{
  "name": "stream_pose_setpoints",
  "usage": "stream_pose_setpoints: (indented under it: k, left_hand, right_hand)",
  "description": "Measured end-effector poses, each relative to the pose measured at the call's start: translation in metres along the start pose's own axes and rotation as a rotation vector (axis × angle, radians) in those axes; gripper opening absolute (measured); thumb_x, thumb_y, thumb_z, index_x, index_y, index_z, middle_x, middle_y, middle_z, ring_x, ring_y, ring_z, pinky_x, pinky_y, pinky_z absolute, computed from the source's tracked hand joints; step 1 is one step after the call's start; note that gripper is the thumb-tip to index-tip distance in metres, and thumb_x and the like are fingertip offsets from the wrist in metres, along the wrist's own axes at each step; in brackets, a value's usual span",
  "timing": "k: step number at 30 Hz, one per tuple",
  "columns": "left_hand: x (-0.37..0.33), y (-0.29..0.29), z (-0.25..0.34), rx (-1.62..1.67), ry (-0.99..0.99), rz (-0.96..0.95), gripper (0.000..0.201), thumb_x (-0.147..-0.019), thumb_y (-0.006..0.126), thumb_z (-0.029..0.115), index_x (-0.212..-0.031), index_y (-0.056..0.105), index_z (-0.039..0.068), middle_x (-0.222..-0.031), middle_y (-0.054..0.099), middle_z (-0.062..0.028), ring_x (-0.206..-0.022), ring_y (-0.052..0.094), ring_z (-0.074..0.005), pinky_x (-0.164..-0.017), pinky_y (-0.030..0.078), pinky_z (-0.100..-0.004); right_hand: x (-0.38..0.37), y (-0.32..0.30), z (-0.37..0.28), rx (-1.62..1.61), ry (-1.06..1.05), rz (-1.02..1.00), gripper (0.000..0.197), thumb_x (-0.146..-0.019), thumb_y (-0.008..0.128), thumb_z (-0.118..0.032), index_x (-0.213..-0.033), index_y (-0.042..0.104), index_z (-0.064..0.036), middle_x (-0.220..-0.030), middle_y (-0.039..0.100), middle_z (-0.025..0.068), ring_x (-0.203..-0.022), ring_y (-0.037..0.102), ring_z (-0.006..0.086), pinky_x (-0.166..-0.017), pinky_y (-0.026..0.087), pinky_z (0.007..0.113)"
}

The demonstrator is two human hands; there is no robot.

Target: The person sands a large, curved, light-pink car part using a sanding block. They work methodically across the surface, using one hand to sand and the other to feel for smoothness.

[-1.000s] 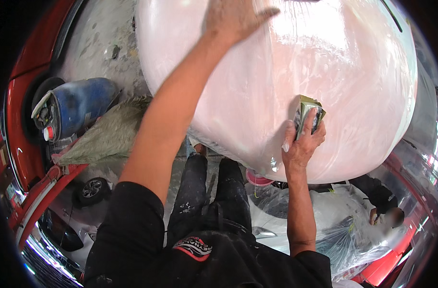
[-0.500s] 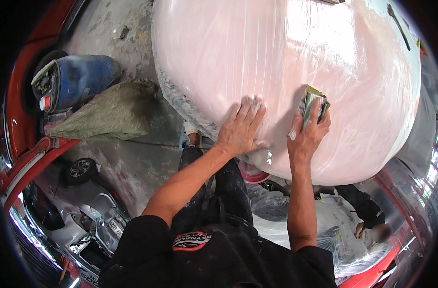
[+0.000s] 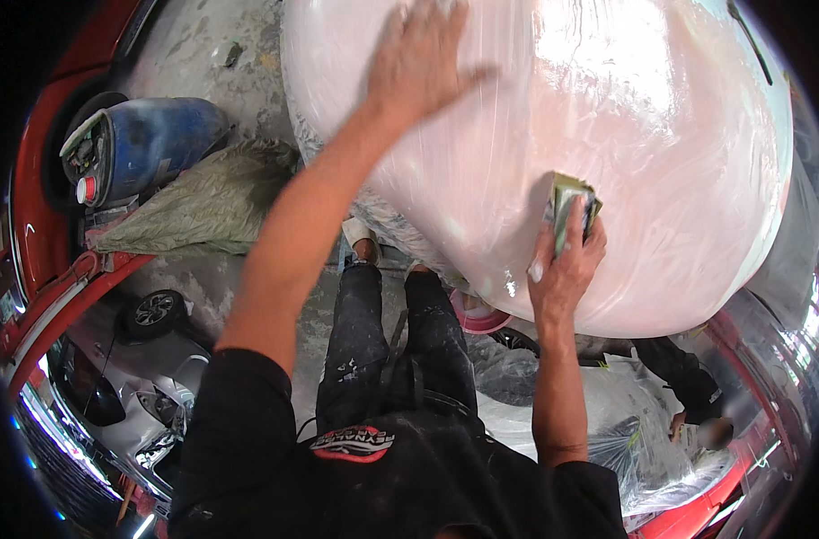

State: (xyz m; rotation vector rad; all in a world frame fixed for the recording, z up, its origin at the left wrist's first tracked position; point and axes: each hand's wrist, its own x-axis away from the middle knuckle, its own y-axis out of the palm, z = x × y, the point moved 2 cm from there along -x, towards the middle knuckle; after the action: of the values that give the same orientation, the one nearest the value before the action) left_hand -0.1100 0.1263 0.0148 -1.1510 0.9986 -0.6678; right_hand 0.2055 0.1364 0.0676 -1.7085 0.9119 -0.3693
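A large glossy pale pink car body panel (image 3: pixel 661 135) fills the upper right. My left hand (image 3: pixel 418 58) lies flat on its upper part, fingers spread, arm stretched far up. Lower on the curve, my right hand (image 3: pixel 564 269) grips a folded greenish sanding pad (image 3: pixel 568 205) and presses it against the panel's wet surface. My black paint-spattered trousers (image 3: pixel 400 350) show below the panel.
A blue drum (image 3: pixel 149 144) lies at upper left beside a crumpled green-grey sheet (image 3: pixel 203 207) on the concrete floor. A red car (image 3: pixel 32 225) curves along the left edge. Clear plastic sheeting (image 3: pixel 607 422) and another person (image 3: pixel 688 395) sit at lower right.
My left hand has slid from the panel's lower middle back up to its top, arm extended. The right hand stays on the pad in nearly the same spot.
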Motion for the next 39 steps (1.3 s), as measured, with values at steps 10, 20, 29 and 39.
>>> stream_pose_setpoints:
  k: [10,20,29,39]
  left_hand:
    - [-0.162,0.003,-0.111,0.079,-0.199,0.005,0.094,-0.104,0.035,0.068,-0.161,0.028,-0.006,-0.169,0.025,-0.0261,-0.159,0.020,-0.0360,-0.130,0.012,-0.0487]
    - [-0.030,-0.010,-0.008,0.087,0.157,-0.047,0.118,-0.089,0.017,0.092,-0.160,0.033,-0.001,-0.167,0.032,-0.0224,-0.156,0.028,-0.0376,-0.129,0.019,-0.0520]
    - [0.028,-0.022,-0.009,0.198,0.308,-0.170,0.104,-0.093,0.033,0.084,-0.160,0.037,0.005,-0.168,0.034,-0.0171,-0.156,0.029,-0.0332,-0.128,0.022,-0.0510]
    - [-0.163,0.008,-0.149,0.107,-0.087,-0.051,0.080,-0.107,0.037,0.055,-0.160,0.030,-0.004,-0.169,0.026,-0.0247,-0.159,0.021,-0.0364,-0.129,0.014,-0.0512]
  right_hand:
    - [0.039,0.002,-0.060,-0.177,-0.034,-0.091,0.072,-0.084,0.078,-0.002,-0.152,0.054,-0.0100,-0.146,0.046,0.0359,-0.124,0.052,0.0493,-0.102,0.045,0.055]
    - [0.004,0.009,-0.085,-0.204,-0.016,-0.001,0.073,-0.083,0.078,-0.001,-0.151,0.055,-0.0111,-0.144,0.048,0.0352,-0.123,0.053,0.0485,-0.102,0.046,0.054]
    - [-0.023,0.020,-0.086,-0.225,-0.007,-0.006,0.071,-0.083,0.077,0.000,-0.149,0.057,-0.0123,-0.148,0.048,0.0302,-0.126,0.053,0.0451,-0.104,0.045,0.051]
    - [-0.052,0.062,-0.117,-0.143,-0.205,-0.111,0.063,-0.085,0.078,-0.006,-0.144,0.062,-0.0177,-0.148,0.050,0.0280,-0.121,0.056,0.0424,-0.103,0.047,0.049]
